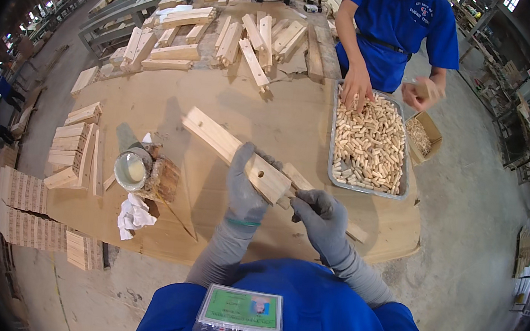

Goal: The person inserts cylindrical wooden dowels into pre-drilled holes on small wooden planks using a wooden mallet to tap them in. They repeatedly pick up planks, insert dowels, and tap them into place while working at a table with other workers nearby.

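My gloved left hand [245,188] is wrapped round a pale wooden rail [215,136] held slantwise above the table. A round hole shows in the rail's near face, close to its right end. My gloved right hand [323,218] is at that end, thumb and fingertips pressed together. Whatever small thing those fingers may hold is hidden by the glove. Beneath both hands a second wooden strip [355,232] lies on the cardboard-covered table [270,111], partly covered by the rail and my right hand.
A grey tray [333,140] full of wooden dowels stands right; a co-worker's hand [356,88] reaches into it. A cardboard box [433,151] sits beside it. Left are a glue pot [133,170], a crumpled white cloth [135,216] and stacked wood pieces [68,148]. More rails [253,61] lie at the back.
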The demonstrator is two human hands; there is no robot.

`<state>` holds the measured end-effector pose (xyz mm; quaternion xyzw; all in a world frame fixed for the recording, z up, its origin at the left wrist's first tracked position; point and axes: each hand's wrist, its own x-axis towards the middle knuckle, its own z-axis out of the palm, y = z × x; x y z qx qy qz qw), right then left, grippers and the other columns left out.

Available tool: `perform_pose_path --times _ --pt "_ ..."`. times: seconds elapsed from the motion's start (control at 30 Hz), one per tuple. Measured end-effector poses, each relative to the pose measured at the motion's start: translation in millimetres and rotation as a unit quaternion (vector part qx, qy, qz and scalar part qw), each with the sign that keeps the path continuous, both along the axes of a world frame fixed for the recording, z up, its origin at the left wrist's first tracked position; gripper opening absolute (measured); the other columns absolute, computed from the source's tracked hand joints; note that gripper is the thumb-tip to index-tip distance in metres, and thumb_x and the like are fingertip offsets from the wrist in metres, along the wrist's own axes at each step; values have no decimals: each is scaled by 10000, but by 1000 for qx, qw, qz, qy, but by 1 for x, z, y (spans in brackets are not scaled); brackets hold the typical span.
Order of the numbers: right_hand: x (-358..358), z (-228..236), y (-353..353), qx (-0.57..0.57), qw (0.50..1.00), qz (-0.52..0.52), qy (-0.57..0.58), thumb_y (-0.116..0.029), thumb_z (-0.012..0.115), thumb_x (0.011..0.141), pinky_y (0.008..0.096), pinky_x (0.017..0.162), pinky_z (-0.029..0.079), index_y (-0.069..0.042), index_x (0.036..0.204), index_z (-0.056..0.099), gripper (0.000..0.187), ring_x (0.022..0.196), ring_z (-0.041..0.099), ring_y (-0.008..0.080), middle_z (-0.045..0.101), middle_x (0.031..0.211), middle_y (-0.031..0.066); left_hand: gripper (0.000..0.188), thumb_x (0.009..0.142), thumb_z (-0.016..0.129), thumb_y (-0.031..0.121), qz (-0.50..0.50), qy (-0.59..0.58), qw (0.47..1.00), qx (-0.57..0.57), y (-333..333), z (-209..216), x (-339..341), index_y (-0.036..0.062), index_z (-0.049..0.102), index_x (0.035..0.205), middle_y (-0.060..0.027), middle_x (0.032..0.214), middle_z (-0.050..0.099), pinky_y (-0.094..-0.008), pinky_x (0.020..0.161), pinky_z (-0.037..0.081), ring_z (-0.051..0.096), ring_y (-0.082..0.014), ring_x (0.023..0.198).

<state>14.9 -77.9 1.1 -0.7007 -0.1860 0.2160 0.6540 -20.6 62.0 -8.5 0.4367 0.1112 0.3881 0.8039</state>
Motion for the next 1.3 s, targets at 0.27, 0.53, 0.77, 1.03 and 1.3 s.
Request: perform_pose_path --times 0.27,0.53,0.77,1.03,1.3 --pt "0 6 4 73 983 -6 170 -63 624 839 285 583 549 89 942 565 193 637 618 161 614 762 113 231 898 529 279 -50 6 988 -149 6 -25 4 68 498 988 -59 829 526 -339 710 522 580 -180 792" --pt "-5 -4 2 58 998 -16 28 -82 625 846 269 586 523 91 990 566 233 641 619 149 638 797 124 246 886 534 306 -90 11 962 -257 11 -26 10 62 503 897 -88 791 543 -355 721 525 595 -211 766" --pt "-4 -7 4 22 999 -18 26 -43 603 847 263 565 510 76 955 544 171 612 602 149 601 753 99 217 865 572 274 -73 0 956 -284 8 -14 9 74 501 912 -71 788 532 -365 727 520 587 -207 739" --pt "-6 -12 0 103 984 -25 142 -66 575 871 291 565 534 69 939 540 155 582 582 159 582 740 102 227 854 599 274 -88 -16 961 -261 7 -5 5 80 508 926 -51 775 521 -370 717 522 584 -194 728" --pt "21 -41 -24 95 988 97 76 -198 537 924 291 637 547 19 1382 257 578 735 615 170 607 918 137 236 852 601 286 -63 -14 962 -266 24 -26 15 98 505 958 -50 814 540 -368 708 532 583 -199 725"
